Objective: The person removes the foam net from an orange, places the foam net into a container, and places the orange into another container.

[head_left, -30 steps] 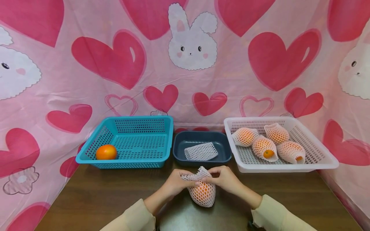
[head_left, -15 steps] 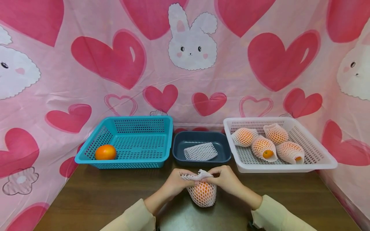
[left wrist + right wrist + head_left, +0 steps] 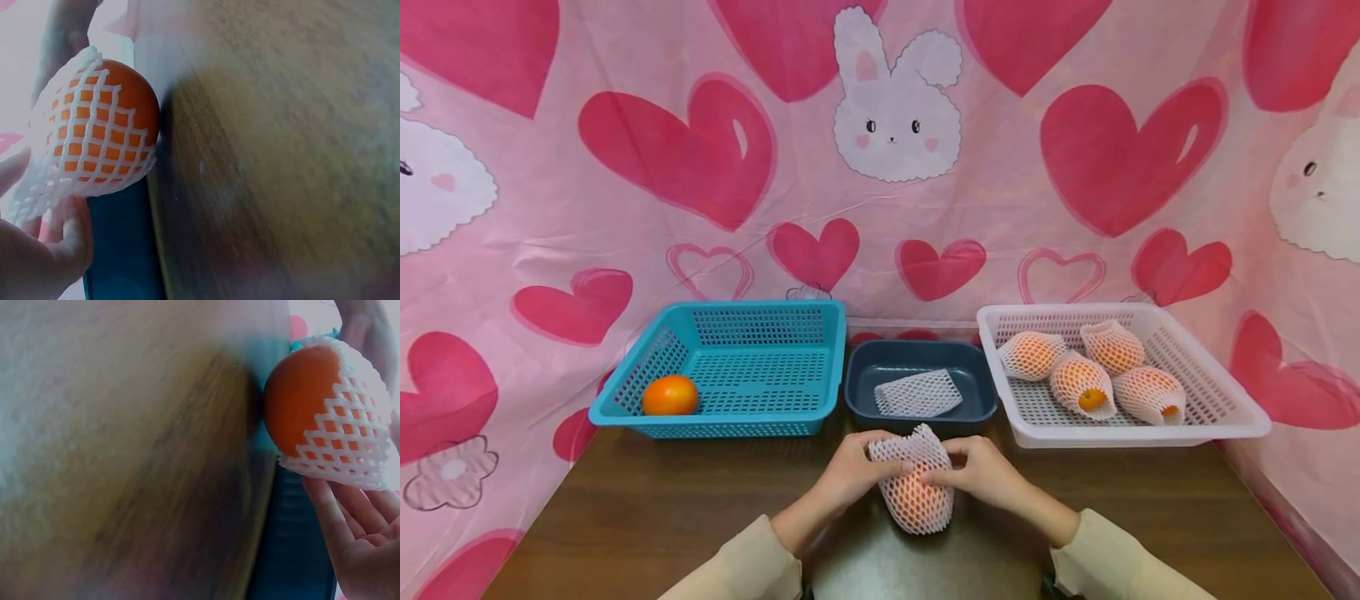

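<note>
In the head view, an orange point(image 3: 917, 502) sits inside a white foam net sleeve point(image 3: 922, 446) above the table's front middle. My left hand point(image 3: 852, 467) holds the sleeve from the left, thumb in front. From the other side my right hand point(image 3: 983, 473) grips it, its thumb also across the front. Both wrist views show bare orange skin point(image 3: 132, 94) point(image 3: 300, 400) at the sleeve's lower opening. The sleeve's upper end stands up loosely between the hands. Fingers behind the fruit are hidden in the head view.
A blue basket point(image 3: 760, 425) at the left holds one bare orange point(image 3: 670, 395). One flat foam net point(image 3: 919, 393) lies in the dark tray point(image 3: 865, 358) at centre. The white basket point(image 3: 1135, 435) at the right contains several net-wrapped oranges point(image 3: 1082, 385). A brown table point(image 3: 647, 508) lies beneath.
The sleeve's upper end, folded down half a second ago, now stands up higher. Both thumbs have moved onto the front of the net, and the fruit sits a little more upright.
</note>
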`<state>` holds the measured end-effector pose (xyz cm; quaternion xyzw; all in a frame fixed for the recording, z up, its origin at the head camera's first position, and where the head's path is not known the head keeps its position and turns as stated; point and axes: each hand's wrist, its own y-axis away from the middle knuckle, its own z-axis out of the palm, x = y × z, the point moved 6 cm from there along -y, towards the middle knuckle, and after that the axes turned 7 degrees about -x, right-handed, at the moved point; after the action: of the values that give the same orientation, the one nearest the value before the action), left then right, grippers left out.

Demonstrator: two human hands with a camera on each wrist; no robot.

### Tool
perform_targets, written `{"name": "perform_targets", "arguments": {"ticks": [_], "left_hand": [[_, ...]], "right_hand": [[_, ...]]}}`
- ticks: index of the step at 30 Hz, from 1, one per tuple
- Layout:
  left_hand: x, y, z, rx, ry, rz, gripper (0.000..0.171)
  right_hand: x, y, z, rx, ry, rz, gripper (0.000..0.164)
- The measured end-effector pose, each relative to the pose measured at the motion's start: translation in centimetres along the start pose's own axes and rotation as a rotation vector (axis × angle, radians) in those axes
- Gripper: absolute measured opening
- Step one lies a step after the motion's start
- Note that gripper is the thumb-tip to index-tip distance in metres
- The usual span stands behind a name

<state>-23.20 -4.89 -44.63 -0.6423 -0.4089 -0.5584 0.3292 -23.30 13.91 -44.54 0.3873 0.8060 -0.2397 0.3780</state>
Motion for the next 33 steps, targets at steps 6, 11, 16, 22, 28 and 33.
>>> {"name": "perform_targets", "arguments": {"ticks": [6, 11, 16, 22, 28, 33], "left_hand": [[-0.22, 0.25, 0.40, -0.064, -0.022, -0.028, 0.047], [-0.37, 0.48, 0.46, -0.102, -0.032, -0.057, 0.044], [-0.28, 0.54, 0.15, -0.063, -0.022, -0.035, 0.040], [-0.22, 0.54, 0.04, -0.048, -0.006, -0.022, 0.037], [-0.19, 0.30, -0.03, -0.029, 0.060, 0.005, 0.030], [0.08, 0.29, -0.34, -0.004, 0.052, 0.025, 0.029]], "right_hand": [[-0.32, -0.17, -0.44, 0.048, 0.002, 0.025, 0.024], [-0.60, -0.26, -0.63, 0.085, 0.011, 0.031, 0.022], [-0.42, -0.39, -0.22, 0.041, -0.005, 0.037, 0.023], [-0.47, -0.51, 0.06, 0.003, 0.001, 0.009, 0.020], [-0.75, -0.47, -0.20, 0.062, 0.022, -0.024, 0.018], [-0.66, -0.38, -0.09, 0.027, -0.028, 0.005, 0.025]]}}
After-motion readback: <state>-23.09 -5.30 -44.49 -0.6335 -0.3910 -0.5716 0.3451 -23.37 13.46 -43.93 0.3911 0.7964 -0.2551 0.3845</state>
